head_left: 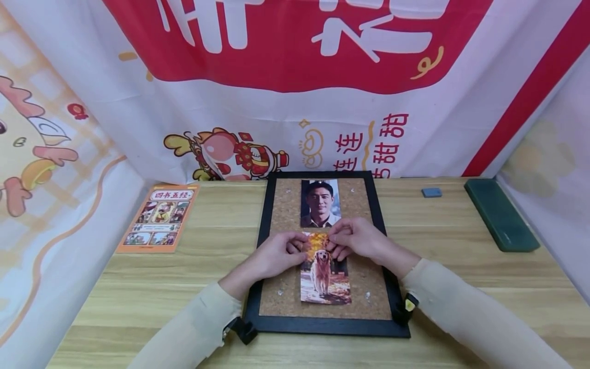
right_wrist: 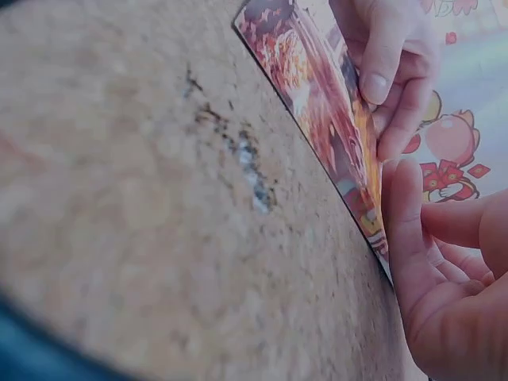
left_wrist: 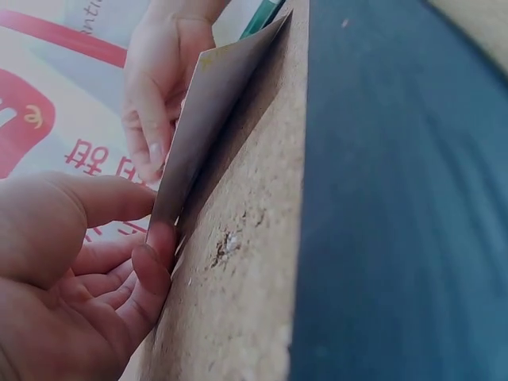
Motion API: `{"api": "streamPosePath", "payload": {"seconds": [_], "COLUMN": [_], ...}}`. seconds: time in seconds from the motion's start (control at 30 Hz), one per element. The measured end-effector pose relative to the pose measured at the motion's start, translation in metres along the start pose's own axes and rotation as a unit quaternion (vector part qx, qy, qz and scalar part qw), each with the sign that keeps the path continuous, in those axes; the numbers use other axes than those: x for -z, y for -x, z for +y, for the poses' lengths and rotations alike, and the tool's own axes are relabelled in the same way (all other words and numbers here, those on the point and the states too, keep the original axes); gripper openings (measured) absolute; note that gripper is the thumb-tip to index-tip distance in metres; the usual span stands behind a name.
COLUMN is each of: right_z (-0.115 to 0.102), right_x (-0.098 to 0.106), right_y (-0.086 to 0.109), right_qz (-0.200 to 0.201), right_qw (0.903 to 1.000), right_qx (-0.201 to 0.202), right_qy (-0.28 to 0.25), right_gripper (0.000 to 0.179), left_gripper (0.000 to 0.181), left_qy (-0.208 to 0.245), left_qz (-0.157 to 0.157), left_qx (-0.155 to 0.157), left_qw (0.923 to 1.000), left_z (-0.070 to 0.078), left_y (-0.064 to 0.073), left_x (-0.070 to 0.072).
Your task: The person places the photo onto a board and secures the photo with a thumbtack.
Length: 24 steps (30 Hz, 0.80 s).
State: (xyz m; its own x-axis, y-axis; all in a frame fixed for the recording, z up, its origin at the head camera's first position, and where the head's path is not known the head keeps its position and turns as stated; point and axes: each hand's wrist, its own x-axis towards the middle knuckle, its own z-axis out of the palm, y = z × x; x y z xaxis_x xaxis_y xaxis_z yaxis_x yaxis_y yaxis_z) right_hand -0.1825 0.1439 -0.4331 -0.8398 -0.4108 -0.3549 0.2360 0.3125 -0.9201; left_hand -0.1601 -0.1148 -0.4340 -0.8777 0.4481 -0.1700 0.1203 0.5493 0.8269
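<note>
Both hands pinch the upper part of a photo of a golden dog among autumn leaves (head_left: pixel 324 284), over a black-framed corkboard (head_left: pixel 280 305). On its left edge are the thumb and fingers of my left hand (head_left: pixel 278 253); my right hand (head_left: pixel 361 238) grips it near the upper right. The left wrist view shows the photo's pale back (left_wrist: pixel 202 119) tilted off the cork, the left fingertips at its edge. In the right wrist view, my right hand (right_wrist: pixel 452 270) is at the photo's edge. Just above lies a photo of a person (head_left: pixel 320 205), flat on the board.
Small clear or silvery bits (head_left: pixel 367 295) dot the cork near its corners. An orange comic-style booklet (head_left: pixel 159 220) lies to the left on the wooden table (head_left: pixel 216 225). At the right are a small blue block (head_left: pixel 431 192) and a long green case (head_left: pixel 501 215). Printed cloth hangs behind.
</note>
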Motion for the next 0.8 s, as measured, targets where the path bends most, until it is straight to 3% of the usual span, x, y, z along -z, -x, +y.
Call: {"api": "streamPosePath", "payload": {"seconds": [0.2,0.8], "right_z": [-0.001,-0.011], "right_x": [-0.006,-0.015], "right_y": [-0.007,-0.023], "right_qz": [-0.010,0.016], "right_qw": [0.9997,0.9973], "right_qx": [-0.009,-0.062], "right_qy": [-0.021,-0.037], "right_gripper": [0.018,0.016], "left_gripper": [0.035,0.032], "left_qy": [-0.019,-0.037], "left_qz": [-0.004,-0.006], "left_qx": [0.023,0.030], "left_qw": [0.9995,0.9989], "left_z": [0.003,0.006], "left_y": [-0.004,-0.006], "left_x": [-0.001,0.000]}}
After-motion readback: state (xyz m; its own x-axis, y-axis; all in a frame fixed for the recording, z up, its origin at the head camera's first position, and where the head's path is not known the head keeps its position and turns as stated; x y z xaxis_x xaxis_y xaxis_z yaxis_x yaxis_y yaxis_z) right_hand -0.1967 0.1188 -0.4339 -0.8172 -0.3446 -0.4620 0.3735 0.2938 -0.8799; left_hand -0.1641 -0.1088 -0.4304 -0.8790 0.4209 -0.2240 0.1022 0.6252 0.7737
